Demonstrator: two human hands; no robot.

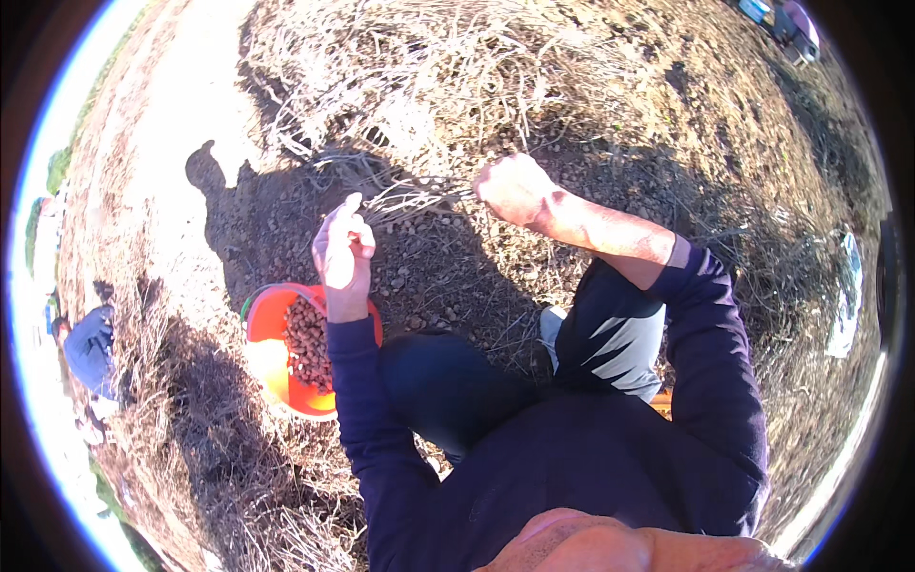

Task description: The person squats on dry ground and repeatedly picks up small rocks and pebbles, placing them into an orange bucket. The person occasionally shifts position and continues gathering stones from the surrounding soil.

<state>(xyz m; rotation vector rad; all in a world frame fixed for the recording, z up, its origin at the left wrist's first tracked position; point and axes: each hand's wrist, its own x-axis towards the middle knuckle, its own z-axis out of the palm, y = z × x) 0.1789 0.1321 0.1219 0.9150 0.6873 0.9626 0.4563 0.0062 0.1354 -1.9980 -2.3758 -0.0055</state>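
Observation:
My right hand (pixel 516 189) is closed in a fist around one end of a bunch of dry plant stems (pixel 422 196). The loose ends of the stems spread towards my left hand (pixel 345 247), which is raised with its fingers partly bent; nothing is plainly held in it. Below that hand, an orange plastic bucket (pixel 266 322) stands on the soil beside my leg, partly covered by my sleeve. Small brown pods, seemingly peanuts (pixel 307 339), lie inside it.
A heap of dry stems (pixel 429 71) lies ahead on the stony soil. More dry plants (pixel 286 529) are at the lower left. Another person (pixel 91 350) bends down at the far left, and one more (pixel 797 28) is at the upper right. A whitish plastic sheet (pixel 848 297) lies at the right.

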